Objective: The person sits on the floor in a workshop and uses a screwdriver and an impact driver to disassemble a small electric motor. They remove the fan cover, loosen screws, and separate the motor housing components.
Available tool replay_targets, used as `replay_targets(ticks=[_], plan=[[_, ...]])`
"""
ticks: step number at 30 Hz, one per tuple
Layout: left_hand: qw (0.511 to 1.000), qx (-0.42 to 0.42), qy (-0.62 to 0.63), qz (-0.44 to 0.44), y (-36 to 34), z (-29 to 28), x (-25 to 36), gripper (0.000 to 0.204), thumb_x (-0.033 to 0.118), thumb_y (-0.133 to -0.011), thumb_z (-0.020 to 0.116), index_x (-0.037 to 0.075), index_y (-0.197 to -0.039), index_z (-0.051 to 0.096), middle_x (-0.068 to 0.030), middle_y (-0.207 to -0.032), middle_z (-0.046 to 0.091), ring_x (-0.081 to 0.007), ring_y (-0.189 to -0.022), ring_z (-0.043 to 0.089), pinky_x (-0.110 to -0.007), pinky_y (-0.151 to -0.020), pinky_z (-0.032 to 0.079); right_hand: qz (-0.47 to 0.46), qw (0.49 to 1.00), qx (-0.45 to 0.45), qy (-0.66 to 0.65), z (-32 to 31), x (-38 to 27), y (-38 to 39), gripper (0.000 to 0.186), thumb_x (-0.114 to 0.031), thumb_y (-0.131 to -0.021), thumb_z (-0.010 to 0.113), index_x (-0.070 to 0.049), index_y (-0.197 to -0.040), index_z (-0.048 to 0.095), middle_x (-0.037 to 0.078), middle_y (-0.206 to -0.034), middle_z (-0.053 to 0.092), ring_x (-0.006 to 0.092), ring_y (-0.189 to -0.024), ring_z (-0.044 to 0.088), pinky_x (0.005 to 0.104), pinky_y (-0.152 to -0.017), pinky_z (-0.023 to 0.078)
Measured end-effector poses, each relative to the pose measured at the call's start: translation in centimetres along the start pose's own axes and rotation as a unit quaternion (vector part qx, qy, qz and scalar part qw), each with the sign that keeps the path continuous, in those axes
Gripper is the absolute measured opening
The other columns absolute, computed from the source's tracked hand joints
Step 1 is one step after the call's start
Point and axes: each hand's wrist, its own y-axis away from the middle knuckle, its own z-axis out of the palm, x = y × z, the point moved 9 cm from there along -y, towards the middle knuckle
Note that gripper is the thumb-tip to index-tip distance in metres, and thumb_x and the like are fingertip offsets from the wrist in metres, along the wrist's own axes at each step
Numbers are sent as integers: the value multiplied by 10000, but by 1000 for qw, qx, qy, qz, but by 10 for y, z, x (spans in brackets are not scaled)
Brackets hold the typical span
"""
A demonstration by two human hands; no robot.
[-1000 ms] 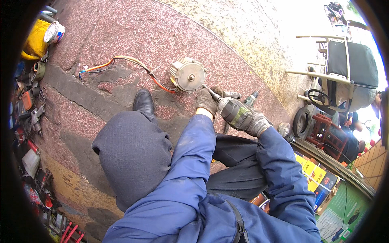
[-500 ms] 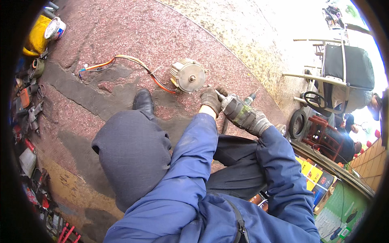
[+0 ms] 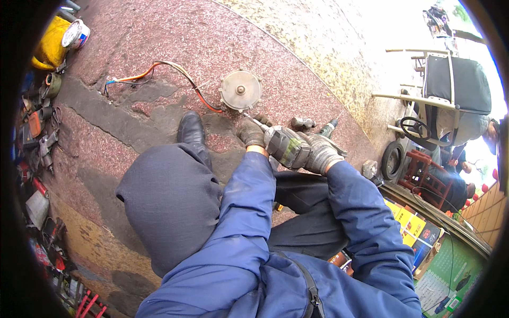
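Observation:
A round metal motor (image 3: 240, 89) lies on the floor, face up, with orange, black and blue wires (image 3: 188, 79) trailing left. My right hand (image 3: 322, 155), in a grey glove, grips a bulky cordless power driver (image 3: 285, 144), whose long tip reaches the motor's lower edge. My left hand (image 3: 249, 132), in a darker glove, is closed beside that tip just below the motor; what its fingers hold is hidden. A short dark tool (image 3: 302, 123) and a green and black drill-like tool (image 3: 327, 129) lie just beyond the driver.
Piled tools (image 3: 45, 143), a yellow container (image 3: 49, 40) and a white tub (image 3: 74, 34) line the left. On the right are a tyre (image 3: 391, 160), a padded seat on a metal frame (image 3: 456, 82), other people (image 3: 490, 132) and stacked boxes (image 3: 419, 238). My black shoe (image 3: 191, 130) is beside the motor.
The motor has shifted slightly up-left and now faces more squarely upward. Both my hands and the driver have moved left toward it, showing more of the short dark tool.

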Motion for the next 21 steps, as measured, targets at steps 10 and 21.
replay_targets(ticks=[10,21], plan=[[999,-8,-32,-32,4,9,26,275,159,-831,415,-89,-843,533,-187,-696,553,-309,-551,537,-436,-520,505,-75,994,48,57,8,-19,-24,455,-258,-742,690,-73,-1145,592,209,-1068,648,367,-1023,616,445,-880,484],[996,-73,-59,7,13,18,41,277,164,-798,448,-68,-889,566,-145,-730,572,-261,-612,563,-384,-579,521,-12,997,-11,74,-33,-50,-18,431,-290,-792,627,-101,-1177,582,212,-1125,633,355,-1087,595,464,-958,438]])
